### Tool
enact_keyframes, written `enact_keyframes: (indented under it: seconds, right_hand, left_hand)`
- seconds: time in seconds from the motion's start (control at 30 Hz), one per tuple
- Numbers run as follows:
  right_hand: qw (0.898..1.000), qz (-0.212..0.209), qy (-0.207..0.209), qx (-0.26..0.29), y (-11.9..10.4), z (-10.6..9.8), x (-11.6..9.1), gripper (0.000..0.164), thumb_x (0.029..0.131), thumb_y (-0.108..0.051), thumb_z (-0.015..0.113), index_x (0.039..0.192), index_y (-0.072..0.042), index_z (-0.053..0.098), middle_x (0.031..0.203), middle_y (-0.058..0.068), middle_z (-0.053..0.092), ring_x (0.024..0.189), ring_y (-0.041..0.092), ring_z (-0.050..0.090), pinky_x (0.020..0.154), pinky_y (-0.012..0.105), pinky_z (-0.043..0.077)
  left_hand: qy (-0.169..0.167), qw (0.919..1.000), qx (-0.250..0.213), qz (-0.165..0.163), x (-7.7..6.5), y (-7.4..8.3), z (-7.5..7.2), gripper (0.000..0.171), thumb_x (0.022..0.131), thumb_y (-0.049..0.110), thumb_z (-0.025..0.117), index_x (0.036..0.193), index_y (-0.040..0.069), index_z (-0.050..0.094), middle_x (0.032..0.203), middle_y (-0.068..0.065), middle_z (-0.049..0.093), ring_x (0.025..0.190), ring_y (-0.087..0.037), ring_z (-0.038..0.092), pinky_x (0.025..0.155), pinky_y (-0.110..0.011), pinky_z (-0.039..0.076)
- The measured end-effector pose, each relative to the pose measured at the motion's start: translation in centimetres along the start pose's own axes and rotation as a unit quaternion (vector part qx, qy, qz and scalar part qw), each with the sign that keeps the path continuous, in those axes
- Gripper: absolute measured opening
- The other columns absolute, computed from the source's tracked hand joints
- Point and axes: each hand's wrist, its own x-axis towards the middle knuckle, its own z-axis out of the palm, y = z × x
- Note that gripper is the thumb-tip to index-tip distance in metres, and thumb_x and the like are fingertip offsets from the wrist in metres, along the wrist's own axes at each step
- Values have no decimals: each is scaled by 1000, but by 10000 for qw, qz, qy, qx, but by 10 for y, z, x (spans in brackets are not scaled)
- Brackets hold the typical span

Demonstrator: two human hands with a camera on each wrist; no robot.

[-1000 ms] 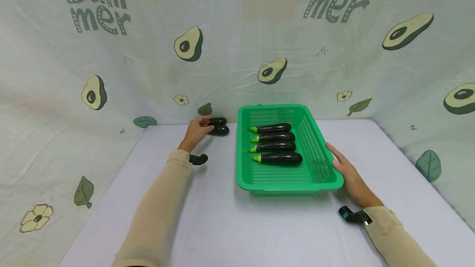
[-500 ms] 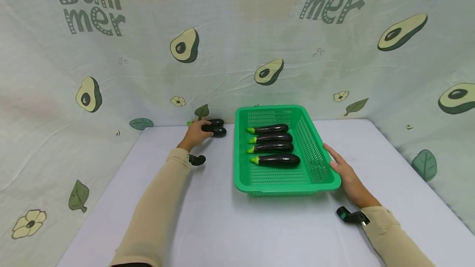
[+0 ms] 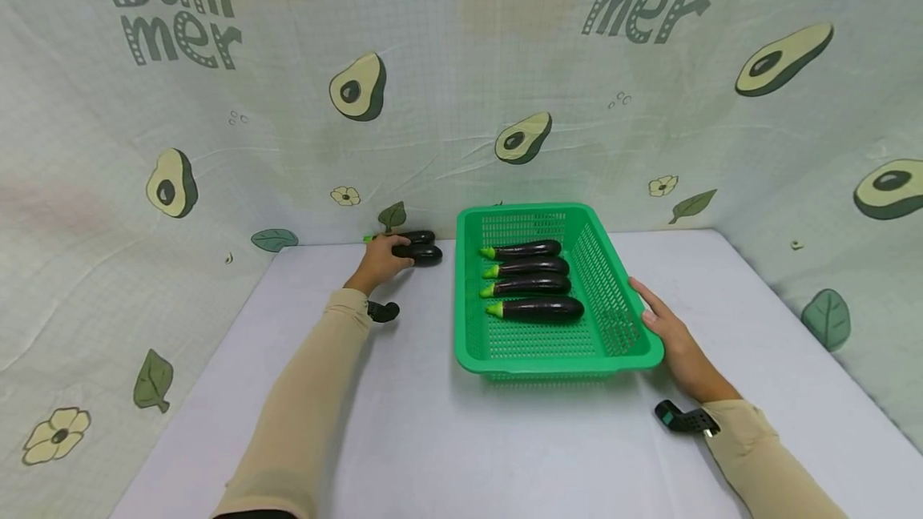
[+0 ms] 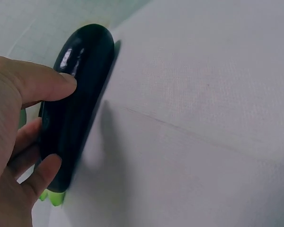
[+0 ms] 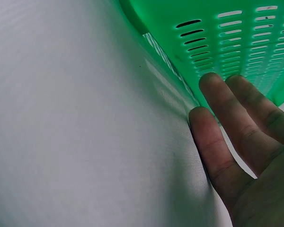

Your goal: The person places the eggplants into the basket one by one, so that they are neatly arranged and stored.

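At the back of the table, my left hand (image 3: 379,261) grips a dark, glossy eggplant (image 3: 425,255). In the left wrist view the thumb lies across the eggplant (image 4: 78,104) and fingertips press its other side near the green stem end. A second eggplant (image 3: 420,236) lies right behind it, mostly hidden in the left wrist view. My right hand (image 3: 683,351) rests against the right side of a green plastic basket (image 3: 558,367), thumb at the rim. From the right wrist, extended fingers (image 5: 213,142) show against the slotted basket wall (image 5: 217,42).
Several eggplants (image 3: 542,309) lie in a column inside the basket, green stems to the left. A white cloth covers the table (image 3: 519,447). Behind it hangs a printed fabric backdrop (image 3: 447,70) with avocados and leaves, meeting the table's back edge.
My left hand has settled over the front eggplant, and its fingers close around it. That eggplant has shifted very slightly right. The right hand and basket stay put; the head view shifts a little.
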Motion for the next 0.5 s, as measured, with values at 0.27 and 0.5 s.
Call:
enact_keyframes:
  seconds: [0.27,0.5]
  right_hand:
    - [10000,-42,-22,-53,0,-1,1,54,110,-26,30,162,-23,18,166,7,13,140,2,21,98,9,23]
    - [10000,-13,-17,-28,1,0,0,54,110,-26,30,162,-24,18,166,7,13,139,2,22,98,9,24]
  left_hand:
    - [85,9994,324,96,2,-2,8,50,88,16,74,134,2,61,143,-27,44,137,-43,36,113,-56,29]
    - [103,9983,561,104,1,-3,9,51,88,18,77,134,5,62,141,-26,46,137,-42,37,113,-53,30]
